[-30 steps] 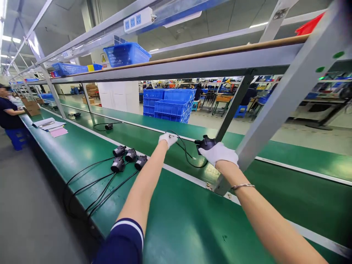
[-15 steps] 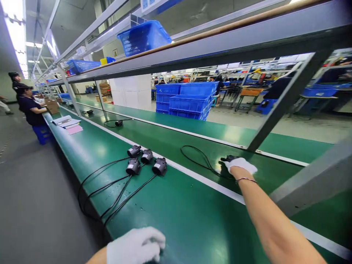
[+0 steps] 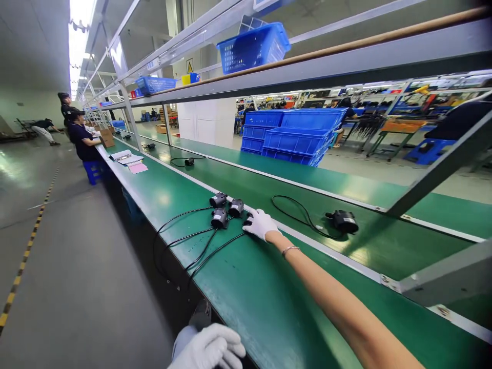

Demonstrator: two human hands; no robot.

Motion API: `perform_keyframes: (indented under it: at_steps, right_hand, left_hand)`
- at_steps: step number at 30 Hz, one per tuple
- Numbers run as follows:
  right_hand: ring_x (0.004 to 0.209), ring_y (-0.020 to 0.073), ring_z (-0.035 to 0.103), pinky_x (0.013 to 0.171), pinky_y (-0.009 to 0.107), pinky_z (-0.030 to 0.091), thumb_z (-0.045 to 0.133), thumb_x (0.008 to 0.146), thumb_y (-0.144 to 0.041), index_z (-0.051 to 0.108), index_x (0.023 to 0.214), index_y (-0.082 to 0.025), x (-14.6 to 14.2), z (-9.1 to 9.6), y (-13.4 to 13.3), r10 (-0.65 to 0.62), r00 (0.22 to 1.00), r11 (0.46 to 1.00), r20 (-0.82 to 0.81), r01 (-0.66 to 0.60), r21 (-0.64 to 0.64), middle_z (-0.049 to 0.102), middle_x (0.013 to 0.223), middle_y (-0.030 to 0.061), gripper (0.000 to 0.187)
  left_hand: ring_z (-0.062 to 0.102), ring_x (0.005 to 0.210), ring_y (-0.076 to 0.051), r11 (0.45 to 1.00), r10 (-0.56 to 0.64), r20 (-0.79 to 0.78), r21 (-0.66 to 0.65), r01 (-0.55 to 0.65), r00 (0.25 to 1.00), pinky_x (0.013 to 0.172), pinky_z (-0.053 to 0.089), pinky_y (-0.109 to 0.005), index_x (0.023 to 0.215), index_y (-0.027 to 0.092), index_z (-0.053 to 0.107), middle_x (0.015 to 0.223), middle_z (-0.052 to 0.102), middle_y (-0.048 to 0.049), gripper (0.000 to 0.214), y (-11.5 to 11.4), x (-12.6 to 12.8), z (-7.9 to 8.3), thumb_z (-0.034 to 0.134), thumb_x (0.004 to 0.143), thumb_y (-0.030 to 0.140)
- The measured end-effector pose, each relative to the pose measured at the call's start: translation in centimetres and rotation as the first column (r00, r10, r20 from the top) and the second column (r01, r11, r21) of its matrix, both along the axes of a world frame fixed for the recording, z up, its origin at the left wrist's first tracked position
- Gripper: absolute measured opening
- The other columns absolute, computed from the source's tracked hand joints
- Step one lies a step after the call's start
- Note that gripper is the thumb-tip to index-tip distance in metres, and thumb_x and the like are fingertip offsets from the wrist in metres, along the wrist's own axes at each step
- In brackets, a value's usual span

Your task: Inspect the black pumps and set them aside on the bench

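Observation:
My right hand (image 3: 260, 224), in a white glove, is closed around a small black corded pump (image 3: 248, 220) on the near green bench; the glove hides most of it. Beside it stand three similar pumps (image 3: 219, 218), their black cables (image 3: 203, 251) running over the bench's near edge. Another pump (image 3: 344, 221) lies on the green belt (image 3: 269, 179) beyond the white rail, its cable looped to the left. My left hand (image 3: 215, 348), also gloved, hovers at the near bench edge with loosely bent fingers apart and nothing visible in it.
Farther along the belt lies another corded pump (image 3: 189, 161). Papers (image 3: 125, 157) rest on the bench. A slanted metal post (image 3: 438, 164) and an overhead shelf (image 3: 346, 56) with blue baskets (image 3: 253, 48) frame the line. Blue crates (image 3: 295, 136) stand behind. Co-workers are at the far left.
My right hand has let go of the pump on the belt and moved left to grip the nearest bench pump. My left hand has shifted to the bench edge. The view has turned left.

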State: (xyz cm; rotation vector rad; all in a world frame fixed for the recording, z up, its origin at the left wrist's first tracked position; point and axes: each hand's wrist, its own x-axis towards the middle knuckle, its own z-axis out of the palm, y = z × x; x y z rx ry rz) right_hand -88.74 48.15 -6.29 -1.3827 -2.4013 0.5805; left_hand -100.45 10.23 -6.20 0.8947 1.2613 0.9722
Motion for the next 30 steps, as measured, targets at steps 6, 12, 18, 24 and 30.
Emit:
perform_keyframes:
  at_steps: [6, 12, 18, 24, 30]
  right_hand:
    - [0.130, 0.0345, 0.055, 0.112, 0.050, 0.044, 0.081, 0.077, -0.036, 0.048, 0.146, -0.018, 6.5, 2.0, -7.5, 0.061, 0.985, 0.986, -0.158, -0.036, 0.161, 0.056, 0.141, 0.0164, 0.078]
    - [0.138, 0.0351, 0.051, 0.114, 0.052, 0.046, 0.081, 0.077, -0.046, 0.041, 0.150, -0.024, 15.7, 8.4, -19.9, 0.269, 0.917, 0.915, -0.296, -0.147, 0.375, 0.050, 0.150, 0.0154, 0.086]
    - [0.118, 0.0374, 0.066, 0.092, 0.048, 0.061, 0.085, 0.072, -0.048, 0.046, 0.147, -0.029, 22.0, 13.3, -29.5, 0.392, 0.898, 0.830, -0.198, -0.253, 0.497, 0.060, 0.140, 0.0145, 0.086]
    - [0.134, 0.0401, 0.057, 0.105, 0.053, 0.055, 0.055, 0.082, -0.085, 0.038, 0.155, -0.030, 26.2, 11.2, -34.5, 0.317, 0.884, 0.892, -0.343, -0.154, 0.425, 0.051, 0.154, 0.0155, 0.093]
    - [0.124, 0.0351, 0.065, 0.101, 0.056, 0.058, 0.050, 0.097, -0.067, 0.049, 0.146, -0.034, 27.5, 8.3, -37.6, 0.049, 0.883, 0.943, -0.466, 0.113, 0.314, 0.063, 0.142, 0.0114, 0.059]
  left_hand:
    - [0.065, 0.119, -0.031, 0.939, 0.260, -0.038, 0.242, -0.244, 0.965, 0.112, 0.045, -0.051, 0.131, 0.022, 0.061, 0.136, 0.065, -0.0156, 0.065, 4.3, 0.2, 4.8, 0.064, 0.086, 0.068]
    - [0.054, 0.138, -0.032, 0.966, 0.003, 0.383, 0.236, -0.101, 0.924, 0.124, 0.031, -0.050, 0.139, 0.022, 0.056, 0.151, 0.055, -0.0136, 0.070, 9.3, 7.5, 6.8, 0.075, 0.083, 0.060]
    - [0.056, 0.136, -0.033, 0.978, -0.173, 0.702, 0.041, 0.203, 0.691, 0.119, 0.040, -0.044, 0.124, 0.016, 0.069, 0.129, 0.073, -0.0102, 0.081, 5.4, 16.8, 8.4, 0.077, 0.069, 0.074]
    - [0.073, 0.097, -0.023, 0.982, -0.107, 0.863, 0.013, 0.191, 0.494, 0.083, 0.052, -0.028, 0.121, 0.015, 0.072, 0.104, 0.081, -0.0083, 0.068, 0.4, 20.2, 8.1, 0.070, 0.079, 0.069]
    - [0.072, 0.090, -0.022, 0.981, -0.139, 0.826, 0.041, 0.187, 0.547, 0.082, 0.052, -0.030, 0.125, 0.014, 0.070, 0.106, 0.078, -0.0105, 0.071, -1.3, 20.8, 7.7, 0.068, 0.080, 0.070]
